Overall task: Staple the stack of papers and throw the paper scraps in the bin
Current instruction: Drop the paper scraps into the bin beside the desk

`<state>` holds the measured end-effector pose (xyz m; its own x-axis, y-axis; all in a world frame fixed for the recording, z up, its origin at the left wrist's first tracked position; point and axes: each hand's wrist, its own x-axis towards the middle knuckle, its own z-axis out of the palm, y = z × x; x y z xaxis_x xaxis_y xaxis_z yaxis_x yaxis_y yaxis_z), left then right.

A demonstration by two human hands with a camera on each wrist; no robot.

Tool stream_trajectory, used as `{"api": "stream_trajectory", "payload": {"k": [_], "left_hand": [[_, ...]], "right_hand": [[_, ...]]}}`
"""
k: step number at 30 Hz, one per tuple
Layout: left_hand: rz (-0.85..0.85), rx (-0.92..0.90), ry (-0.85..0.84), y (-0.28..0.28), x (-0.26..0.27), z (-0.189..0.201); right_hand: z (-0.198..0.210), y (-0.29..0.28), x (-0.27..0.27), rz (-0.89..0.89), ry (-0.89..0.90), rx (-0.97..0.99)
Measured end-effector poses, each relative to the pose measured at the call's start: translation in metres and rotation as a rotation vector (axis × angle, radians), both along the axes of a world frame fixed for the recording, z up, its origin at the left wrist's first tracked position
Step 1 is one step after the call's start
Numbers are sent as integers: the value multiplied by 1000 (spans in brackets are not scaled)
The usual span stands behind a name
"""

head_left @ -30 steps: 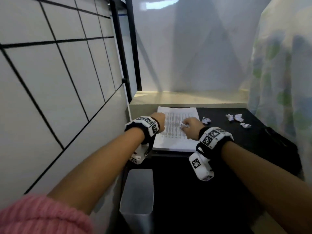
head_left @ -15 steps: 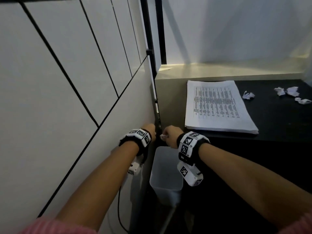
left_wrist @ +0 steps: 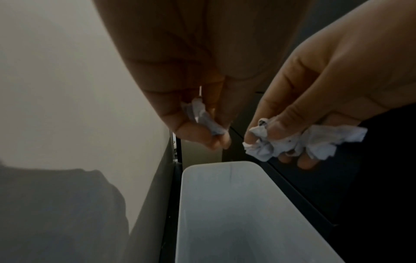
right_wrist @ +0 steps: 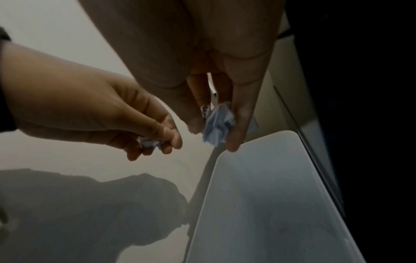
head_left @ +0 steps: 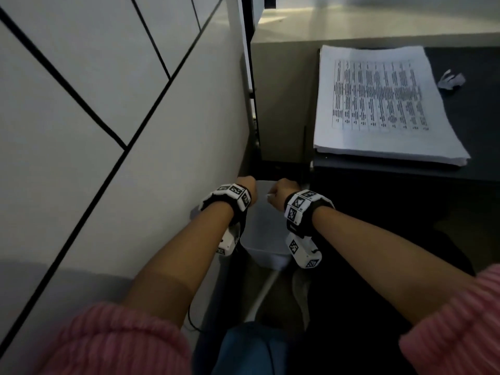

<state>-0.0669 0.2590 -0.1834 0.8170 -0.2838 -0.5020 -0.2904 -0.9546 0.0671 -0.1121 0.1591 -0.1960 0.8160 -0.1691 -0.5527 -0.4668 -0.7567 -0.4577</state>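
Note:
Both hands hang just above the far end of a white bin (head_left: 266,255) on the floor beside the desk. My left hand (head_left: 246,184) pinches a small crumpled paper scrap (left_wrist: 203,118) between thumb and fingertips. My right hand (head_left: 281,190) grips a larger crumpled paper scrap (left_wrist: 292,142), also seen in the right wrist view (right_wrist: 217,125). The bin's open mouth (left_wrist: 236,213) lies right below both scraps. The stack of printed papers (head_left: 384,104) rests flat on the black desk (head_left: 481,131), up and to the right. One more crumpled scrap (head_left: 450,79) lies on the desk beside the stack.
A white wall with black lines (head_left: 108,104) stands close on the left, right against the bin. The desk's front edge (head_left: 405,171) overhangs to the right of the bin. A cable (head_left: 263,296) runs along the floor near the bin.
Both hands left the desk top with their scraps and came down to the left, ending over the bin. My view tilted down toward the floor.

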Motion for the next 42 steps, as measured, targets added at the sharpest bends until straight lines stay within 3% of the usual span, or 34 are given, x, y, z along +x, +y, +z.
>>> {"api": "stream_trajectory", "payload": {"k": [9, 21, 28, 32, 36, 39, 42], "left_hand": [[-10, -92, 131, -10, 6, -23], [-14, -159, 79, -12, 5, -15], [-112, -112, -51, -5, 9, 37], [-95, -121, -224, -5, 17, 80], [-103, -175, -367, -30, 14, 129], [-150, -219, -420, -59, 5, 158], [-203, -275, -424, -95, -6, 178]], "right_hand": [[-15, -4, -2, -14, 66, 14], [-7, -6, -12, -41, 43, 132], [40, -11, -35, 50, -71, 187], [80, -26, -52, 76, -186, 428], [135, -65, -79, -52, -284, 634], [171, -108, -96, -113, -363, 600], [187, -158, -112, -156, -427, 437]]}}
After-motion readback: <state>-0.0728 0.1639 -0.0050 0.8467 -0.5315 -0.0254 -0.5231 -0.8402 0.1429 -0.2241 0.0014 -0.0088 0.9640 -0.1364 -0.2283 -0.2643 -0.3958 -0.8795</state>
